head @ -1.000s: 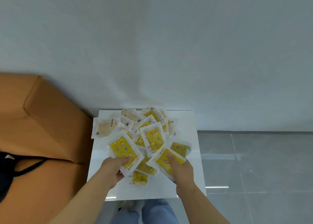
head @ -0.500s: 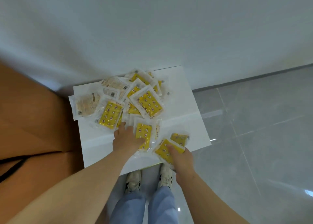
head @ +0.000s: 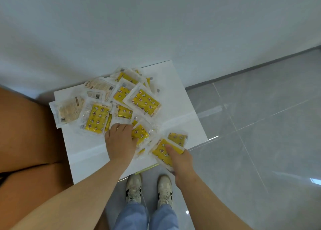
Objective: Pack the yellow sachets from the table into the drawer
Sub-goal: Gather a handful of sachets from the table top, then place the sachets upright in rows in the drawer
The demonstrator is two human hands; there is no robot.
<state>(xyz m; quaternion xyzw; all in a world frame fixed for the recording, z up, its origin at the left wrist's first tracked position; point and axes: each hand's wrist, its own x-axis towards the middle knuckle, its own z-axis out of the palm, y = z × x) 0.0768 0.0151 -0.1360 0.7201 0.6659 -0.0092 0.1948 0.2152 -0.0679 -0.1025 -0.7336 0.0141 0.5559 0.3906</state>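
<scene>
White wall [head: 156, 21] is seen behind, grey tiled floor [head: 260, 125] to the right, an orange-brown surface [head: 26, 142] to the left. Between them a white table [head: 182, 108] is set against the wall. Yellow sachets [head: 145, 102] are heaped on its far half, overlapping, with pale sachets [head: 69, 110] at the heap's left edge. Left hand [head: 119, 141] is laid palm down at the heap's near edge, fingers curled, a crumpled sachet [head: 141, 134] grasped against the thumb. Right hand [head: 182, 163] is closed on a flat sachet [head: 160, 151] at the table's near right edge, thumb on top.
</scene>
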